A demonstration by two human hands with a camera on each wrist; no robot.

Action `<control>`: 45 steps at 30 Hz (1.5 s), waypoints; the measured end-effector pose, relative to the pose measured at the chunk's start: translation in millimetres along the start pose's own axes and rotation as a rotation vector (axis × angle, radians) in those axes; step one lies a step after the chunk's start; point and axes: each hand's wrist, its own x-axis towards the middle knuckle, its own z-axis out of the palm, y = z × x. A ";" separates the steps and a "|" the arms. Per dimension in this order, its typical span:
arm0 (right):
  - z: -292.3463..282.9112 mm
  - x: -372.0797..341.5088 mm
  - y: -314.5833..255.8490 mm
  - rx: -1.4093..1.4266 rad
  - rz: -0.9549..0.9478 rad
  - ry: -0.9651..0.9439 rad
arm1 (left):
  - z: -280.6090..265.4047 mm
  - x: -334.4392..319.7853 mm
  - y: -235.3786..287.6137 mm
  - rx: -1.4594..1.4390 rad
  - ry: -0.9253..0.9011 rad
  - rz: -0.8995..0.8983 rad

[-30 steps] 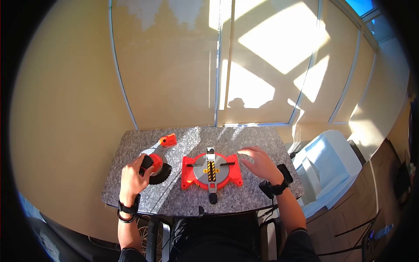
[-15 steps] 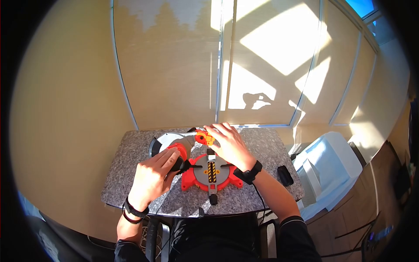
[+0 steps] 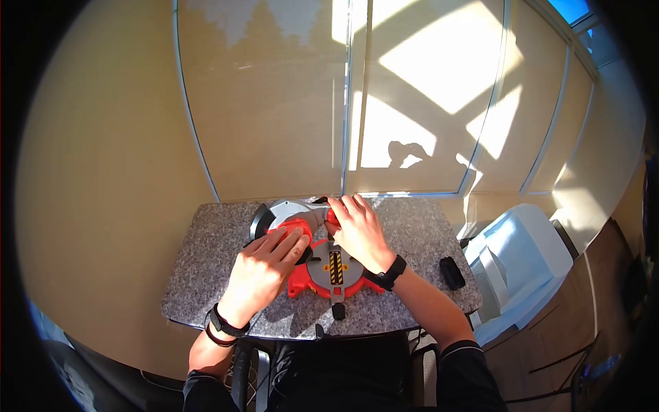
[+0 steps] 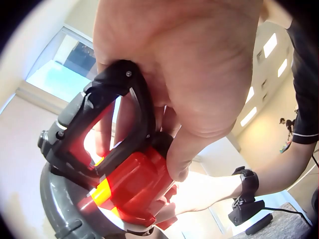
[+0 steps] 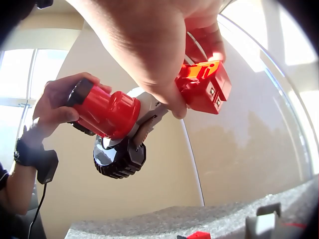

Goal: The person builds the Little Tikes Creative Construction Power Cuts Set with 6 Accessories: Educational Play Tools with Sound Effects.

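A toy mitre saw's head (image 5: pixel 112 114), with a red motor housing, is held up over the table by both hands. My left hand (image 3: pixel 257 275) grips it at the motor housing, close to the black loop handle (image 4: pixel 112 79). At the arm's far end, my right hand (image 3: pixel 360 237) holds the red hinge block (image 5: pixel 204 92) between thumb and fingers. A black toothed wheel-like part (image 5: pixel 119 162) hangs under the head. Below stands the red saw base (image 3: pixel 300 280) with its grey turntable (image 3: pixel 317 273) and yellow-black striped strip, partly hidden by the hands.
The speckled grey table (image 3: pixel 206 275) carries a small black object (image 3: pixel 452 273) near its right edge. A pale blue-white covered piece (image 3: pixel 515 268) stands beyond that edge. Large wall panels (image 3: pixel 268 123) rise right behind the table.
The left hand has lifted the saw head from the table's left side and carried it right, over the base. My right hand has come in from the right and taken hold of the hinge block.
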 end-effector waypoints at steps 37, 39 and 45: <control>35.0 -10.0 62.3 0.833 0.374 -0.361 | 118.4 -47.2 -51.2 -0.592 -0.316 -0.406; 47.8 -10.1 69.5 0.652 0.334 -0.424 | 132.0 -53.4 -52.6 -0.583 -0.377 -0.372; 97.7 -38.3 107.6 0.650 0.199 -0.435 | 161.5 -64.5 -51.5 -0.620 -0.563 -0.372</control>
